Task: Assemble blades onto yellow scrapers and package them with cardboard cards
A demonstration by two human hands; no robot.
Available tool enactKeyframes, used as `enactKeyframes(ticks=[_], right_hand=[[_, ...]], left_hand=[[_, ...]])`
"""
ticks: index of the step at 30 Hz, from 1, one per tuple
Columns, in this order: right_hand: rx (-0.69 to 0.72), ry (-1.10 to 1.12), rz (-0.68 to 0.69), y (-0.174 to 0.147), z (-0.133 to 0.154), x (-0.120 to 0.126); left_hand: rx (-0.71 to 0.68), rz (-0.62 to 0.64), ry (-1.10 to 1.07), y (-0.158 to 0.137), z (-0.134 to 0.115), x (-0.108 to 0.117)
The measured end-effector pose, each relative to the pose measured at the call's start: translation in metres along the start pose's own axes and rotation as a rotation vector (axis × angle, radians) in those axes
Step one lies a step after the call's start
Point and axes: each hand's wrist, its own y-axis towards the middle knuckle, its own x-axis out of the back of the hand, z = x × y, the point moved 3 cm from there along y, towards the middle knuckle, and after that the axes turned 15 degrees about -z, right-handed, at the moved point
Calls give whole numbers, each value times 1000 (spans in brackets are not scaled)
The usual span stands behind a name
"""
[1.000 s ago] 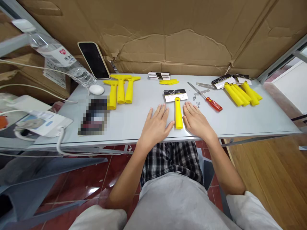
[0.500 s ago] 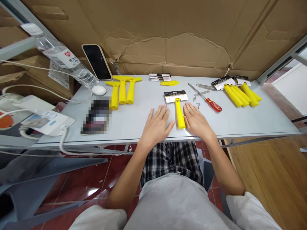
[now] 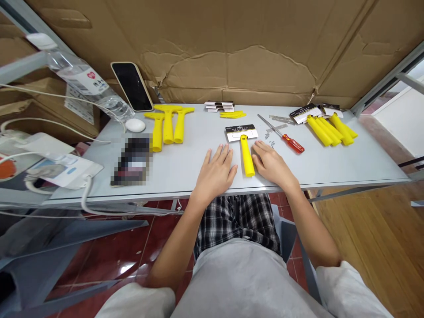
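Observation:
My left hand [image 3: 216, 171] lies flat on the grey table [image 3: 179, 170], fingers spread, holding nothing. On the other side of a yellow scraper handle [image 3: 247, 158], my right hand [image 3: 270, 162] rests palm down with its fingers stretched out. The handle lies between the hands, its far end under a black-and-white card [image 3: 241, 132]. Just beyond my right hand are small screws [image 3: 272, 144], thin metal blades [image 3: 277, 128] and a screwdriver [image 3: 291, 143] with a red handle.
Three yellow T-shaped scraper handles [image 3: 168, 128] lie at left, near a pixelated item [image 3: 132, 161]. Folded cards [image 3: 219, 106] and thin yellow strips [image 3: 232, 115] lie at the back. Carded yellow handles [image 3: 326, 130] are at right. A phone [image 3: 132, 86], bottle [image 3: 88, 81] and power strip [image 3: 62, 165] stand left.
The view has shifted slightly. My right hand has moved a little, its fingers now somewhat more bent and apart. My left hand stays flat, and the objects on the table keep their places.

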Motion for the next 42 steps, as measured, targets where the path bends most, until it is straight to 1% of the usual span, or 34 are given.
enactKeyframes(ticks=[4,7,11,15,18,21,26,28,31,34,36,39,42], right_hand=[[-125,-77,-5,16,18,21],[-136,-180,32,31,35,30],[-115,-262,28,49,53,27],[-108,-300,12,62,62,13],[-120,-285,27,66,60,4],[-116,-276,33,62,57,1],[-92,-246,77,36,55,9],[-86,-226,109,19,53,14],[-102,-211,129,-11,44,23],[-105,-204,115,-40,30,35],[-92,-206,90,-52,19,47],[-78,-232,-6,-54,3,78],[-87,-286,-138,-34,-23,114]], left_hand=[[6,-7,-6,0,0,1],[-1,-6,0,0,0,0],[-1,-5,-4,1,1,-1],[3,-42,-27,1,1,-2],[36,-118,-57,-1,3,-1],[85,-225,-104,-4,7,2],[226,-434,-174,-11,18,14],[277,-481,-182,-12,22,16],[292,-471,-182,-13,23,15],[272,-435,-175,-12,22,12],[259,-426,-169,-12,22,10],[246,-426,-163,-13,23,9],[242,-424,-167,-13,24,8]])
